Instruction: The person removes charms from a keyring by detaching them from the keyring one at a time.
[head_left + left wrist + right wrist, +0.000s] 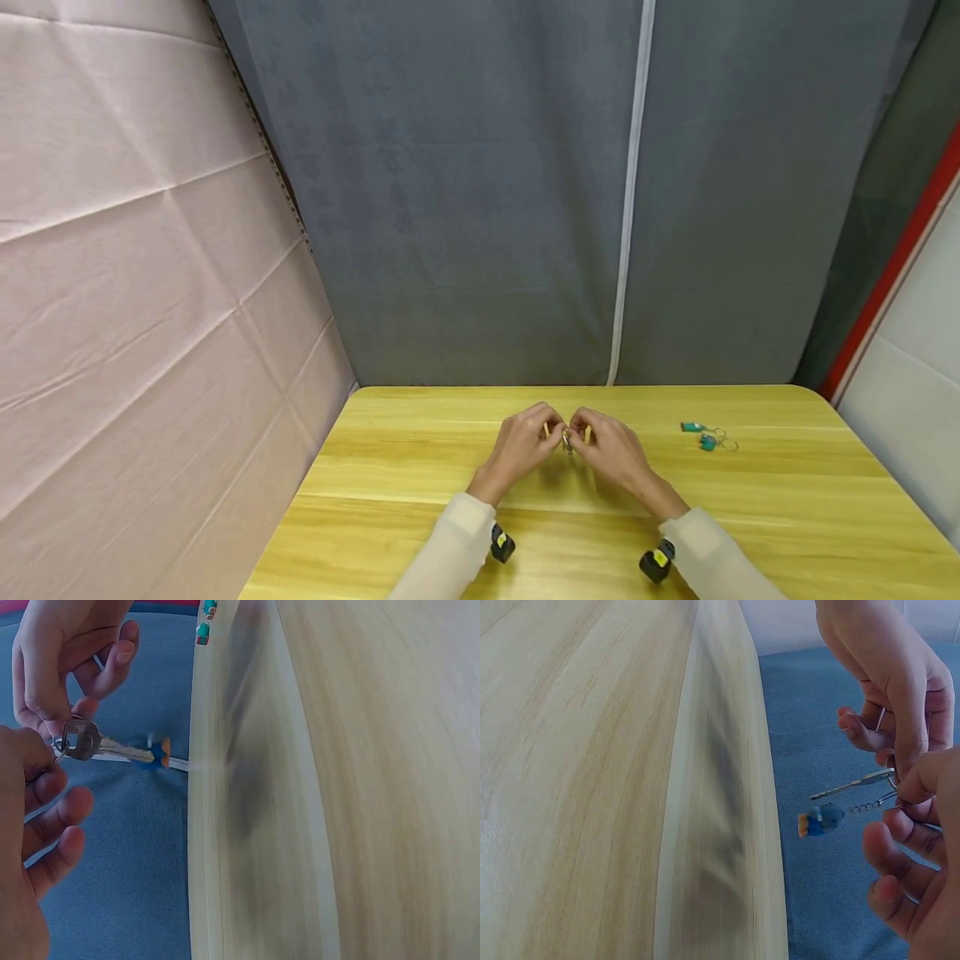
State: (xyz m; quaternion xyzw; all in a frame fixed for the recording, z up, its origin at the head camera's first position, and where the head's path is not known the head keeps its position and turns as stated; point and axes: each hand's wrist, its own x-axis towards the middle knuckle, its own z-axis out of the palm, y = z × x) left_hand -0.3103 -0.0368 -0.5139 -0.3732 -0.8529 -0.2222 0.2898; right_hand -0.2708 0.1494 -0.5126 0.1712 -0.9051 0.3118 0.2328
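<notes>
Above the table, my left hand [522,442] and right hand [611,450] meet fingertip to fingertip at a metal key ring [64,744]. Both pinch it between thumb and fingers. From the ring hang silver keys [88,741]; one key [851,785] shows side-on in the right wrist view. A small blue figure charm [821,820] with an orange end dangles beside them on a short chain [866,808]. Fingers hide part of the ring, so whether it is spread apart cannot be seen.
Two green keychain charms, one long [692,427] and one blockier [707,442], lie with their rings on the wooden table [390,475], right of my hands. A grey curtain [480,208] hangs behind the far edge. Pale cloth [150,292] covers the left side.
</notes>
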